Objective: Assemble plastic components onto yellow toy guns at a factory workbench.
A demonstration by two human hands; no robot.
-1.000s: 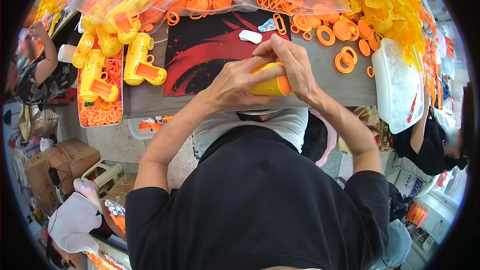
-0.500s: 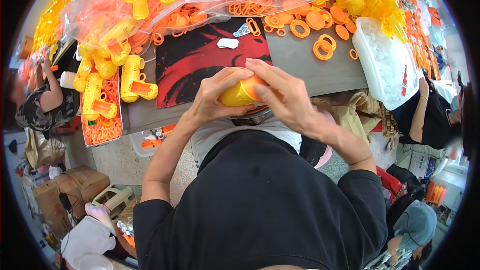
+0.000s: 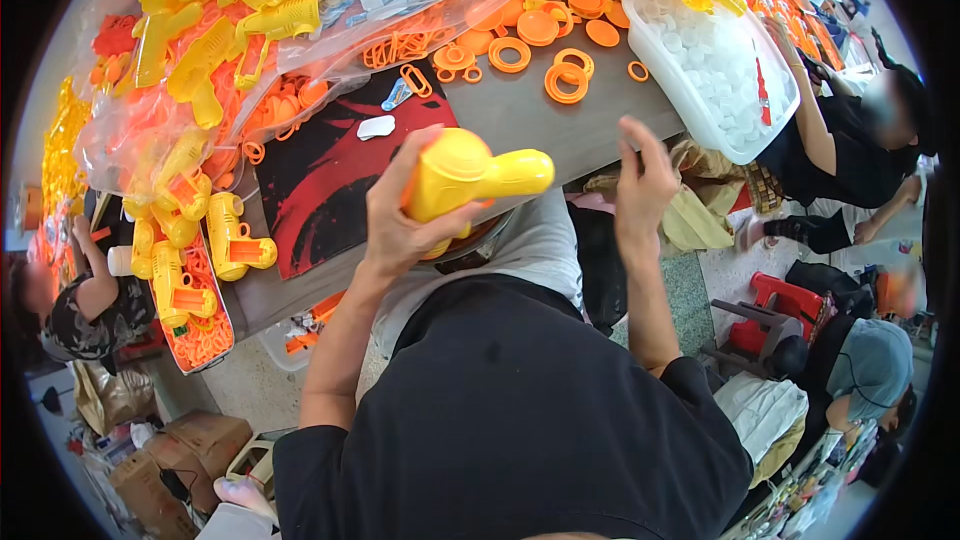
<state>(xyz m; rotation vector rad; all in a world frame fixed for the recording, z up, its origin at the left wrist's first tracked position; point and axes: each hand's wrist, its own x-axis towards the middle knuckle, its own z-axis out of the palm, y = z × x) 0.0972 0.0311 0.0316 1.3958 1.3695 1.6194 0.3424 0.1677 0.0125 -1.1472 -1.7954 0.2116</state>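
Observation:
A yellow plastic toy shell shaped like a hair dryer (image 3: 462, 172) is up in front of me, with its rounded handle to the right and a bit of orange underneath. My left hand (image 3: 405, 205) is closed around its left end, over the front edge of the table. Off to the right, my right hand (image 3: 645, 185) is raised with its fingers apart and nothing in it. Closest to that hand is a white tub (image 3: 715, 135) heaped with translucent caps. On the black and red mat (image 3: 320, 170) lie a white piece (image 3: 376, 127) and an orange ring (image 3: 416, 81).
Yellow shells (image 3: 230, 40) and orange parts pile up on plastic bags across the table's back. Orange discs (image 3: 538, 28) and rings (image 3: 566, 83) lie at back right. On the left stands a box of orange bits (image 3: 205, 338), with assembled yellow toys (image 3: 232, 240) around it. Co-workers sit on both sides.
My right hand has let go of the yellow toy and moved right, fingers spreading. The left hand has turned the toy so its handle shows. The view has swung.

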